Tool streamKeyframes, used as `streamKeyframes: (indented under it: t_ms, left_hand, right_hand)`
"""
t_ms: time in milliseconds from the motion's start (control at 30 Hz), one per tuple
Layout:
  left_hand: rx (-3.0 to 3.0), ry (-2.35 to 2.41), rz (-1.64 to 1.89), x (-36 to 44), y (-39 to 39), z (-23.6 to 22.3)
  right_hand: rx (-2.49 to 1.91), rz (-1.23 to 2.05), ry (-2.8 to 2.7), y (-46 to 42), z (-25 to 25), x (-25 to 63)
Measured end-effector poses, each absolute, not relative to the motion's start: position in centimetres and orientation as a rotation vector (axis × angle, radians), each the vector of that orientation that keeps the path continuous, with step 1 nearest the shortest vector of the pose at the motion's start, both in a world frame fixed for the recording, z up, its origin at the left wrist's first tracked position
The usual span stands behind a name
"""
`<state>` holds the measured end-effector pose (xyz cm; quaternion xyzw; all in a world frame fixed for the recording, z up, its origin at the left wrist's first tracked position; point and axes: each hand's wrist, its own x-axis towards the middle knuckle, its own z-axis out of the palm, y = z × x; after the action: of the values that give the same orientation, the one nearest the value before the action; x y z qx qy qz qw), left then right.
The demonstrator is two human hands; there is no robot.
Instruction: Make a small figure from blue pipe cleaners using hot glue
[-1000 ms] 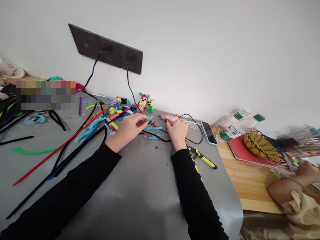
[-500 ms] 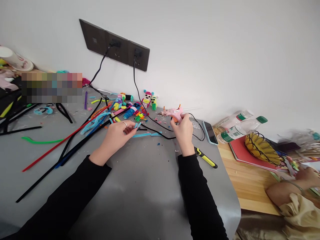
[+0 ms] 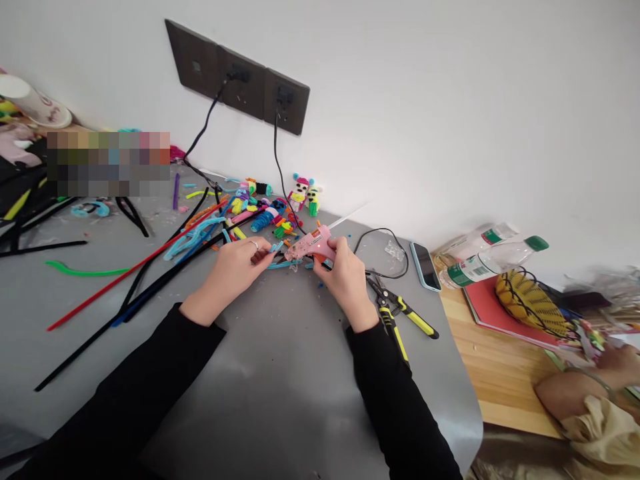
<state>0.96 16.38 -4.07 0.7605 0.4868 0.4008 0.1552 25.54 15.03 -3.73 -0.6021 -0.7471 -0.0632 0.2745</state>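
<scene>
Between the thumb and fingers of my left hand (image 3: 234,275) is a short light-blue pipe cleaner piece (image 3: 275,247), folded at its end. My right hand (image 3: 345,279) grips a pink hot glue gun (image 3: 311,245) by its handle. The gun's nozzle points left and is close to the blue piece; whether they touch I cannot tell. A clear glue stick (image 3: 350,216) sticks out of the gun's back. More light-blue pipe cleaners (image 3: 284,264) lie on the table behind my hands. Pliers with yellow-and-black handles (image 3: 395,320) lie beside my right wrist.
Small pipe cleaner dolls (image 3: 299,193) stand by the wall, near a black power cord (image 3: 278,160). Long pipe cleaners (image 3: 125,283) spread across the left. A phone (image 3: 425,267), plastic bottles (image 3: 493,260) and a yellow basket (image 3: 530,300) are at right, near another person's arm (image 3: 575,393).
My right hand has brought the glue gun left and down, its nozzle now near the blue piece in my left hand. More of the pliers shows. The view has shifted slightly.
</scene>
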Motion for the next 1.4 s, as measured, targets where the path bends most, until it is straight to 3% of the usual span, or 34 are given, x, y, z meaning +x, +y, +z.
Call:
streamKeyframes:
  t_ms: [1400]
  left_hand:
    - [2.113,1.458,1.097,0.69,16.61,-4.26]
  right_hand:
    - [-1.594,-0.042,-2.093,15.04,-3.98,24.78]
